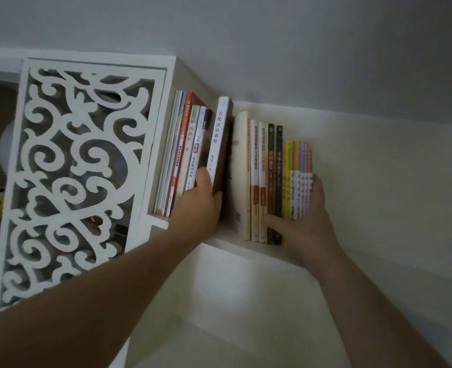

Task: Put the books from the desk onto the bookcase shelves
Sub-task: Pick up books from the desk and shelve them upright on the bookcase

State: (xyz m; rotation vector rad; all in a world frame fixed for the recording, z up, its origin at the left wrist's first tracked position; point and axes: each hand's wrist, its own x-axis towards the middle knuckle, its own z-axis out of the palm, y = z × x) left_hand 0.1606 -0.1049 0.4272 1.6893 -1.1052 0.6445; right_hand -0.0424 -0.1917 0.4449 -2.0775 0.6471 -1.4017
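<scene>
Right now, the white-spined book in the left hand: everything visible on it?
The white-spined book is a thick volume with dark vertical Chinese characters on its spine and a brown cover face. It stands tilted, top leaning right, in the gap between two rows on the shelf, taller than its neighbours. The left hand grips its lower end, thumb on the spine.

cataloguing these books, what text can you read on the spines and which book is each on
"古代汉语教程": white-spined book gripped by the left hand.
"西游记": pale green spine in the left group.
"中国通史": dark spine in the right group, which the right hand steadies.
Every other spine, including the dark spine beside it and the thin colourful spines: too small or blurred.
</scene>
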